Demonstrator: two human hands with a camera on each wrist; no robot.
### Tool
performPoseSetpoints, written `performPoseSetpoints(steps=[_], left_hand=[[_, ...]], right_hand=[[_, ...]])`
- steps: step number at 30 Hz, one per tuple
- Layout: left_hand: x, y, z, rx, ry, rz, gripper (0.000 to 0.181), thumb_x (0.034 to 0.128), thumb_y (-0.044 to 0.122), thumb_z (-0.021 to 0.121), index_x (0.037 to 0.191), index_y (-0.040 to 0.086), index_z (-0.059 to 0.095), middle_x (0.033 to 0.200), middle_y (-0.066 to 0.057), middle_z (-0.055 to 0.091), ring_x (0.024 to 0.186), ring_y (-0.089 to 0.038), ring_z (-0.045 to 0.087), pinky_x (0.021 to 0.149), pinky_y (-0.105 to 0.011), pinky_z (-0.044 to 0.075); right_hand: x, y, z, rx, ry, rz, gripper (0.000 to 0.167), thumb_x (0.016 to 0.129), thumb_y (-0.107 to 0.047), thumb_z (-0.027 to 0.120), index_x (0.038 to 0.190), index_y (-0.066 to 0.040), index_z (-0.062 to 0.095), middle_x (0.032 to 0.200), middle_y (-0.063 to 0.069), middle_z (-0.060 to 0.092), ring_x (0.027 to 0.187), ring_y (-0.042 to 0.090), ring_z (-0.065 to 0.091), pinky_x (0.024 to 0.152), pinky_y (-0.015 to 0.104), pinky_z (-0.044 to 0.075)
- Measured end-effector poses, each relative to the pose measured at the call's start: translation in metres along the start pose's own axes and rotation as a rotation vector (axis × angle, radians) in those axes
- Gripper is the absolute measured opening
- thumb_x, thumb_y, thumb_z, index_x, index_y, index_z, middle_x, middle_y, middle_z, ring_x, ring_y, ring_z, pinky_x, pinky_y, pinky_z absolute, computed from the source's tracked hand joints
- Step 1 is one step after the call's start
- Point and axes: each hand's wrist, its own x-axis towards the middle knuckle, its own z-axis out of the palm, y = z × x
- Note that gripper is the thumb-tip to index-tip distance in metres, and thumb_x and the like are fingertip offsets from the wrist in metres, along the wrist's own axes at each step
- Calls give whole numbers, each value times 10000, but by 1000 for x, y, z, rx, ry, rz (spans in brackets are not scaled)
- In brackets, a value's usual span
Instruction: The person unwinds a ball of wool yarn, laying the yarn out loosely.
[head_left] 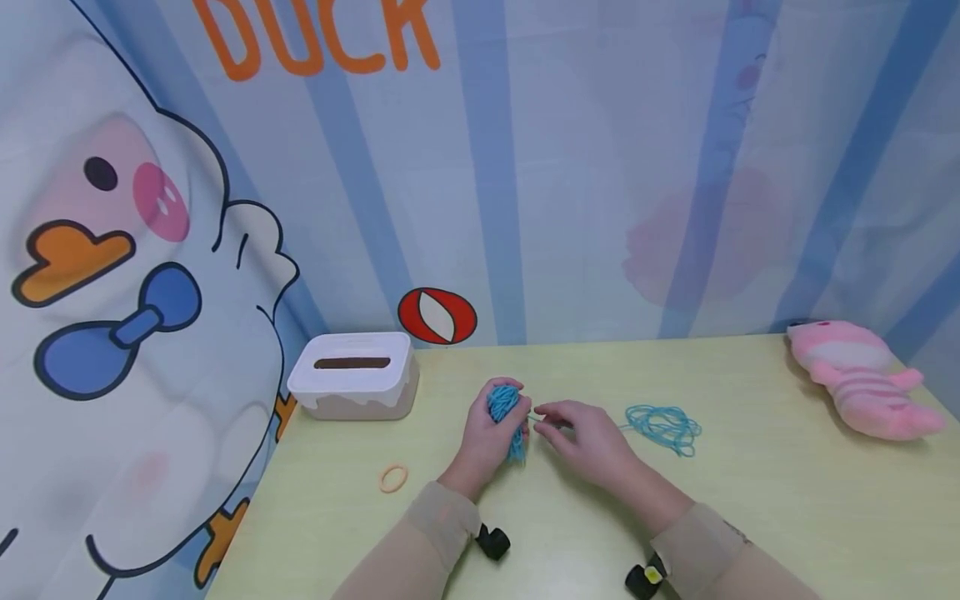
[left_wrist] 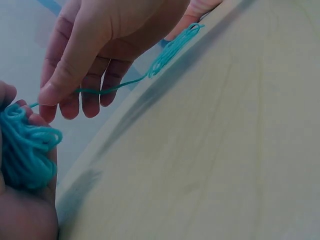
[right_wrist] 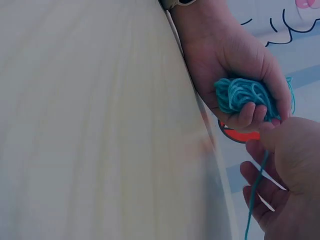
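Observation:
A bundle of teal yarn (head_left: pixel 504 402) is gripped in my left hand (head_left: pixel 486 433), the fingers curled round its middle and looped ends poking out. Close beside it, my right hand (head_left: pixel 588 442) pinches the yarn strand (left_wrist: pixel 112 90) between thumb and forefinger. In the right wrist view the strand hangs down past the other loosely bent fingers of that hand (right_wrist: pixel 295 165). From there it runs to a loose pile of the same yarn (head_left: pixel 663 429) on the table, right of the right hand.
An orange ring-shaped band (head_left: pixel 393 478) lies on the table (head_left: pixel 750 483) left of my left forearm. At the back left stands a white-lidded tissue box (head_left: pixel 352 375). A pink plush toy (head_left: pixel 862 379) lies at the far right. Behind the table hangs a striped duck-print cloth (head_left: pixel 555 167).

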Motion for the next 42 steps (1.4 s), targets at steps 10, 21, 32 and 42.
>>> performPoseSetpoints(steps=[10,21,32,42], left_hand=[[1,0,2,-36,-36,-23,490,1101,240,698,1477,16,476,1214,-302,693,784,-154,723,799,-266,659],[2,-3,0,18,-16,-10,560,1067,329,750,1494,62,504,1059,-150,712,791,-178,699,826,-281,630],[0,0,0,86,49,-15,411,1061,331,756,1405,172,598,1133,-59,642,920,-211,657,859,-322,588],[1,-2,0,17,60,-25,315,1088,264,708,1365,162,600,942,-36,614,685,-185,591,628,-266,551]], right_hand=[[-11,9,-17,56,128,49,166,1078,-227,730,1189,-151,829,1107,-4,841,1072,245,787,959,522,648],[-29,35,-56,53,235,64,201,1092,-222,701,1202,-87,803,1033,36,830,965,176,746,826,309,621],[-45,57,-86,27,336,82,209,1088,-211,697,1191,-64,803,1011,61,818,875,-25,659,783,140,543],[-58,80,-110,-45,370,119,222,1084,-225,696,1199,-67,802,992,79,804,844,-121,575,722,98,489]])
